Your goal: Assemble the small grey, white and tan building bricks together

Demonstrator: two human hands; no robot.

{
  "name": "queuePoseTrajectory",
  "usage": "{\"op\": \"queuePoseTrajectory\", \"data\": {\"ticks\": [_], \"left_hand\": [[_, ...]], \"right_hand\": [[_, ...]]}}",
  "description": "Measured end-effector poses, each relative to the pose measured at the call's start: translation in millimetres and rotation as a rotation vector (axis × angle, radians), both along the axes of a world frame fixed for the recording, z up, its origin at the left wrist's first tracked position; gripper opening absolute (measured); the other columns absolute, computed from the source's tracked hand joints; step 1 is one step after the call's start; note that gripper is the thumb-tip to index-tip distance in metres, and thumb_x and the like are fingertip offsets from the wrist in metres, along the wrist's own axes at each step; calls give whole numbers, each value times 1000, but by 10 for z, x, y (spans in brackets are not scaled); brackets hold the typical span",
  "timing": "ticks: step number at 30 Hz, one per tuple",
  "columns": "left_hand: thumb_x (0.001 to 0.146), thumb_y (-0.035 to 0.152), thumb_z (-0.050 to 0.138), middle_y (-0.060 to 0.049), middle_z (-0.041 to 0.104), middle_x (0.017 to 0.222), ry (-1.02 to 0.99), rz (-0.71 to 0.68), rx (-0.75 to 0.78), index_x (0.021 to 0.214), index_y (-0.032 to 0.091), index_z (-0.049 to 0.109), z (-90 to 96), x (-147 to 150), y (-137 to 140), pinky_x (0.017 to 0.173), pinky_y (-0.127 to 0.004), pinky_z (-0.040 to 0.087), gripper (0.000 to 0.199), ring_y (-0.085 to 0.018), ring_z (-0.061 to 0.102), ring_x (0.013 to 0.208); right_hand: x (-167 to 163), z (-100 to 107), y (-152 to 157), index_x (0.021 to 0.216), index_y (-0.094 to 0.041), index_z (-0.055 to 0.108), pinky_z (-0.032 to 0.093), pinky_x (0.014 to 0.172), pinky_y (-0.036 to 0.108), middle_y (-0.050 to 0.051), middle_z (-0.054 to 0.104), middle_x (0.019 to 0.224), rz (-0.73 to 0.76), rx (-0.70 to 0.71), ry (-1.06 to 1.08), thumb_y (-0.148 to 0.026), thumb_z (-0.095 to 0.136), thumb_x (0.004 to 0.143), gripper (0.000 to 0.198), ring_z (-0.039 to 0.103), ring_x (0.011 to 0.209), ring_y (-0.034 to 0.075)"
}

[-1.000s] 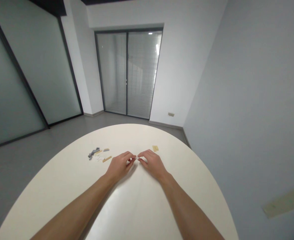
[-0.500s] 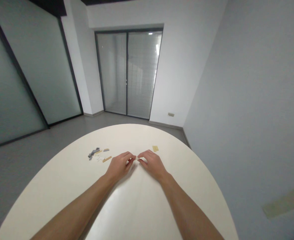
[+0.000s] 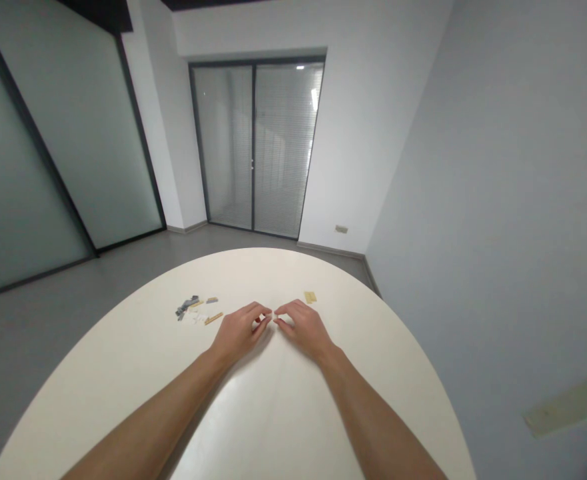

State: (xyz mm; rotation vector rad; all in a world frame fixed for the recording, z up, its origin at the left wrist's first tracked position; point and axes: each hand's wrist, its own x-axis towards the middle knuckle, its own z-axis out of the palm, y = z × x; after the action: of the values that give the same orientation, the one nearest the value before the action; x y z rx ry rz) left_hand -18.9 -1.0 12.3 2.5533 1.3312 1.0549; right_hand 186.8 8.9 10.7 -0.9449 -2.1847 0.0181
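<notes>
My left hand [image 3: 242, 327] and my right hand [image 3: 304, 328] meet fingertip to fingertip above the middle of the round white table [image 3: 268, 400]. Both are closed in a pinch, thumb towards forefinger. Whatever sits between the fingertips is tiny and pale, too small to name. Left of my left hand lies a tan strip-shaped piece [image 3: 214, 319], close to its knuckles. Beyond it is a loose pile of small grey pieces [image 3: 188, 305] with some white bits [image 3: 199, 319] beside it. A flat yellowish piece [image 3: 310, 297] lies just past my right hand.
A short grey and tan piece [image 3: 212, 300] rests apart from the pile. White walls, a glass door with blinds [image 3: 283, 153] and frosted panels [image 3: 73, 133] surround the table. Tape [image 3: 568, 407] sticks to the right wall.
The fingertips of my left hand have shifted slightly, with the thumb and forefinger a little differently set. My right hand and the pieces on the table stay in place.
</notes>
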Motion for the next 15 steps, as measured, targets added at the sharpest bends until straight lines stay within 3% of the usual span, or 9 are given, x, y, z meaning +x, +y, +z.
{"op": "queuePoseTrajectory", "data": {"ticks": [8,15], "left_hand": [[96,31,52,-1,72,103,5,11,6,107,26,66,-57,-11,36,70,-25,52,19,-14,69,81],[96,28,52,-1,74,108,13,10,37,108,26,70,-91,-16,82,81,-27,55,22,-18,70,95]], "right_hand": [[-7,24,-22,98,-22,66,52,83,35,5,73,96,-7,-9,10,-22,67,90,8,65,93,21],[8,5,-11,97,-21,66,51,85,35,5,73,96,-14,-20,-2,-23,69,89,9,65,94,21]]}}
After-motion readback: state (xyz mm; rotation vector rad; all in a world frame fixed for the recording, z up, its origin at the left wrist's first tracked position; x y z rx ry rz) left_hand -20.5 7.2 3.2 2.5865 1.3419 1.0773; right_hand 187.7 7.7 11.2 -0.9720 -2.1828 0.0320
